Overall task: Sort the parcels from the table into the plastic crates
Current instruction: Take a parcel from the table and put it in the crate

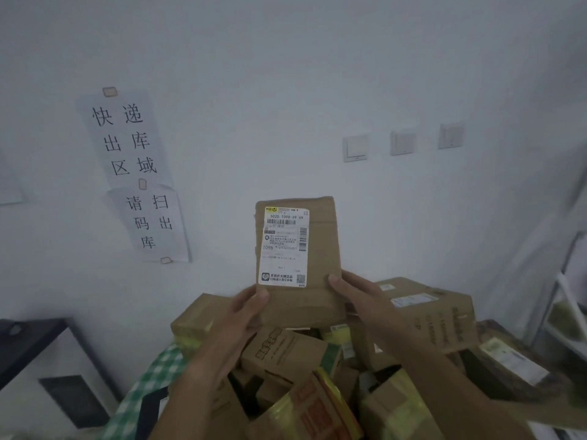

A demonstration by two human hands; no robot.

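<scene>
A pale wall fills the background, two paper notices (133,173) taped one above the other on the left, three light switches (402,141) in a row on the right. Below, the worktop (139,385) wears a green checked cloth and is heaped with brown cardboard parcels (286,360), too many and too overlapped to count. One parcel (300,258) is up out of the heap, held upright at eye level with its single white shipping label (284,246) facing the camera, most likely so the code can be read before choosing a crate. The left hand (244,309) grips its lower left corner, thumb on the front face; the right hand (359,296) grips the lower right edge, thumb likewise on the front. Two hands, one parcel, steady and square. No plastic crates in view here, so where this one goes cannot be told. At far right, a white rack (568,306), blurred.
</scene>
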